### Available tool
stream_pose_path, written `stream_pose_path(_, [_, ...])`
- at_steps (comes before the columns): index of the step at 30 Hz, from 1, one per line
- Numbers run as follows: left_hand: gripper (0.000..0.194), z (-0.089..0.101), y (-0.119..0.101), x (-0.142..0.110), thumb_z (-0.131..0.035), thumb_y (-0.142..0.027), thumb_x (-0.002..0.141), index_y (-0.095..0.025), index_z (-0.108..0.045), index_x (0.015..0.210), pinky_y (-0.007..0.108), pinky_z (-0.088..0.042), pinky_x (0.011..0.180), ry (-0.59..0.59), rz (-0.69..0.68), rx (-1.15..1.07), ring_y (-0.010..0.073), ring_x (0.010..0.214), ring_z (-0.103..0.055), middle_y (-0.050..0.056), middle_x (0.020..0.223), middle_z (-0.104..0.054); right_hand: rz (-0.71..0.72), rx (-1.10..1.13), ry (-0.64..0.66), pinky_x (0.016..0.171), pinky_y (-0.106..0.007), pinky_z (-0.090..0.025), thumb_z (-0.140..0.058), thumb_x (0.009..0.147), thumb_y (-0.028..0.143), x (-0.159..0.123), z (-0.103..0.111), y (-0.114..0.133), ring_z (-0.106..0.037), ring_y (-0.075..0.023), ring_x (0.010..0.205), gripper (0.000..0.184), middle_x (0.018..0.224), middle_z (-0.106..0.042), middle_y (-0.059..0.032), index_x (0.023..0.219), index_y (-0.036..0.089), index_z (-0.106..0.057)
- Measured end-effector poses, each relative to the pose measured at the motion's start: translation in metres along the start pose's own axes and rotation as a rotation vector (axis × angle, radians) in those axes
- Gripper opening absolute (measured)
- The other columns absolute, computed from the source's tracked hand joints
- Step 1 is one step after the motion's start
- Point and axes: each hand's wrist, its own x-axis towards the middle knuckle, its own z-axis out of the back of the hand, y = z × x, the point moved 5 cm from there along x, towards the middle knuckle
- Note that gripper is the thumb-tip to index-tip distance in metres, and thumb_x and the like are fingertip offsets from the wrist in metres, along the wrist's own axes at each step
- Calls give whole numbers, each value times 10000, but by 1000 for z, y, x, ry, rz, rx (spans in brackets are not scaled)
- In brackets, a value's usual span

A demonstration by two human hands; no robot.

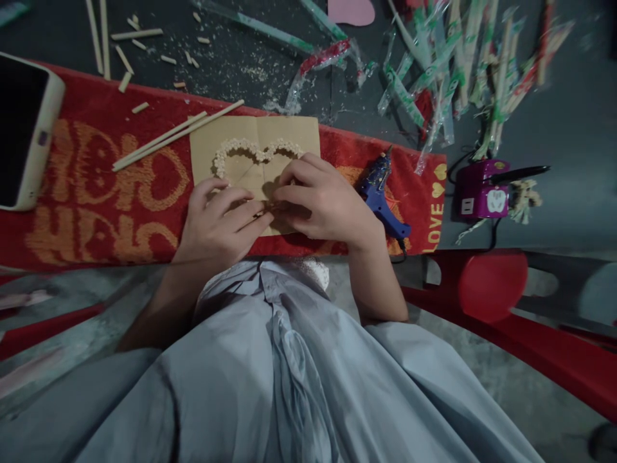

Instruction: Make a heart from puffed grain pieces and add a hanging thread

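Note:
A tan cardboard sheet with a centre crease lies on the red towel. On it is a heart outline of small pale wooden pieces, its lower part hidden by my hands. My left hand rests over the left side of the heart, fingers spread and slightly bent. My right hand is on the right side, its fingers pinched together near the bottom of the heart; what they hold is hidden. Right of that hand lies a blue glue gun, nozzle pointing away. Two thin wooden sticks lie across the sheet's left corner.
A phone lies at the left on the red towel. Cut stick pieces and crumbs are scattered behind. Wrapped chopsticks are piled at the back right, near a purple box with a black pen. A red chair stands right.

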Motion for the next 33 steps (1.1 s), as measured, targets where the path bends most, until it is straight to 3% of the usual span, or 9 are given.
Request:
stream_pose_path(5, [217, -1, 1, -1, -613, -181, 1032, -337, -746, 1103, 553, -486, 1120, 14, 44, -45, 255, 1144, -717, 6, 1093, -809, -12, -43, 12, 885, -445, -459, -541, 1002, 170, 1, 5, -4, -531, -239, 1006, 183, 1052, -587, -80, 997, 187, -723])
stream_pose_path(19, [173, 4, -5, 2, -641, -161, 1039, -314, -703, 1088, 501, -514, 1066, -59, -62, 67, 215, 1090, -728, -24, 1063, -817, -4, -106, 49, 901, -462, -474, -488, 1048, 173, 3, 2, -2, -539, -241, 1025, 268, 1058, -591, -81, 950, 188, -736])
stream_pose_path(24, [181, 5, -6, 1, -631, -158, 1049, -315, -685, 1121, 512, -530, 1055, -73, -32, 64, 214, 1064, -750, -28, 1064, -825, -12, -96, 60, 929, -469, -479, -501, 1042, 159, 2, 2, -2, -539, -245, 1064, 250, 1094, -586, -75, 996, 197, -744])
stream_pose_path(33, [138, 3, -3, -1, -595, -200, 1064, -306, -669, 1014, 513, -519, 1088, -42, 25, 28, 189, 1105, -729, -43, 1082, -819, -3, -114, 58, 908, -456, -490, -464, 1055, 160, 2, 1, 0, -544, -233, 1038, 280, 1064, -589, -74, 960, 190, -726])
